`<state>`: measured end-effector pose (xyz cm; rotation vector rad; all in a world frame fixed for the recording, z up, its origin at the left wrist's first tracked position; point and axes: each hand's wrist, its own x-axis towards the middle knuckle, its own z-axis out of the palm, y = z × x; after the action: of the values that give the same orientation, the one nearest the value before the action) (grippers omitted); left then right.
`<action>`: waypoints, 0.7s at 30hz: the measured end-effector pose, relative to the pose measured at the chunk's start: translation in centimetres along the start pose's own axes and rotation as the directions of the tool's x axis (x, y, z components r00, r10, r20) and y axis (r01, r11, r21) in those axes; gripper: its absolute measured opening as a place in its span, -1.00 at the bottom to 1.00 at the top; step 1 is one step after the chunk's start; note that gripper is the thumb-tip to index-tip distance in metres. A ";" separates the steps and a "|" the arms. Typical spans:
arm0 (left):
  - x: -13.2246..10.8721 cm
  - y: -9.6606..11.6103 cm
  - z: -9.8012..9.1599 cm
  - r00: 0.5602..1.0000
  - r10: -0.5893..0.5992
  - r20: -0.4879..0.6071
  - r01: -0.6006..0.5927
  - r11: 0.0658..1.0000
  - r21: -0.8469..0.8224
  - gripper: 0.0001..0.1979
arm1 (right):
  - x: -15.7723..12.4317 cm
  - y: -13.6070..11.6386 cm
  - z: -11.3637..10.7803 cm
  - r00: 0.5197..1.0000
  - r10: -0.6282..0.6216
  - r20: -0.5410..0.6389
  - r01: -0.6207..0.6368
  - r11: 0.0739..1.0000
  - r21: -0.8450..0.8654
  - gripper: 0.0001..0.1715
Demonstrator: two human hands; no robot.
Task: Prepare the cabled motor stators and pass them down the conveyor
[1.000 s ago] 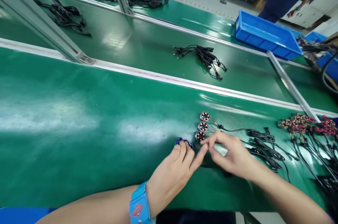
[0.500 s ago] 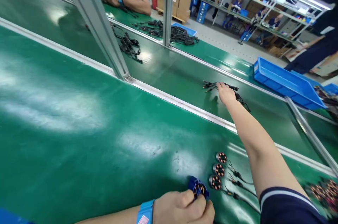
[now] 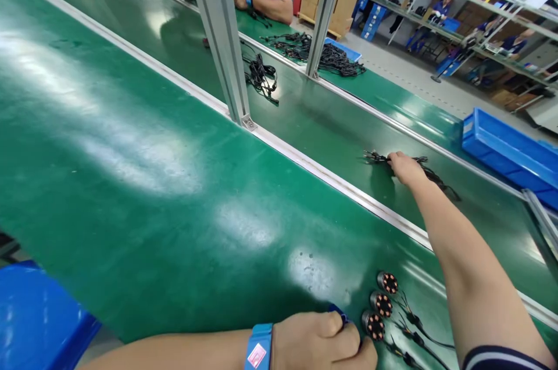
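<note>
My right hand (image 3: 406, 168) reaches far over the sunken dark green strip and is closed on a bundle of black cables (image 3: 436, 179). The bundle's bare-looking ends stick out to the left of the fingers. Near the bottom edge, my left hand (image 3: 322, 340), with a blue wristband, is closed around a blue plastic part (image 3: 339, 313). Most of that part is hidden by the fingers. Just right of it, three round motor stators with copper windings (image 3: 381, 304) stand in a slanting row, their black leads (image 3: 410, 332) trailing right.
A metal post (image 3: 222, 39) rises from the white rail (image 3: 305, 164) along the strip. More black cables (image 3: 261, 76) lie beyond the post. A blue bin (image 3: 510, 146) is at the right, and a blue stool-like surface (image 3: 39, 318) at lower left. A co-worker's arm (image 3: 274, 8) rests across the table.
The view has swung left, so the scene sits further right. My right hand has closed on the cables, which now seem slightly raised. The blue part is more covered by my left hand.
</note>
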<state>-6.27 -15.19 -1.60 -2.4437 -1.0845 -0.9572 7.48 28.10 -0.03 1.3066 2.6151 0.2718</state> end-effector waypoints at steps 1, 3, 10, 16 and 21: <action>0.0 0.0 0.0 1.000 -0.014 -0.015 0.014 1.000 -0.002 -0.77 | -0.6 -0.3 0.0 1.000 -0.001 -0.014 0.001 1.000 0.011 -0.62; 0.1 0.1 0.2 0.998 -0.039 -0.047 0.039 0.999 -0.005 -0.75 | -1.8 -0.7 -0.4 0.999 0.011 -0.047 -0.009 0.999 0.039 -0.60; 0.2 0.1 1.0 0.986 -0.054 -0.158 0.058 0.998 0.016 -0.81 | -6.3 -0.7 -6.2 0.984 0.002 -0.181 0.038 0.975 0.218 -0.70; 0.8 0.2 0.5 0.983 -0.110 -0.148 0.105 0.994 -0.041 -0.70 | -10.9 -1.0 -14.3 0.967 0.013 -0.256 0.088 0.921 0.379 -0.71; 1.0 0.2 -0.2 0.988 -0.120 -0.095 0.113 0.990 -0.083 -0.64 | -11.6 -1.0 -19.1 0.968 0.152 -0.199 0.068 0.605 0.793 -0.52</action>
<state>-5.75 -14.86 -0.82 -2.3857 -1.1873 -1.1648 8.49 16.81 19.27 1.6419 3.0412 -0.9325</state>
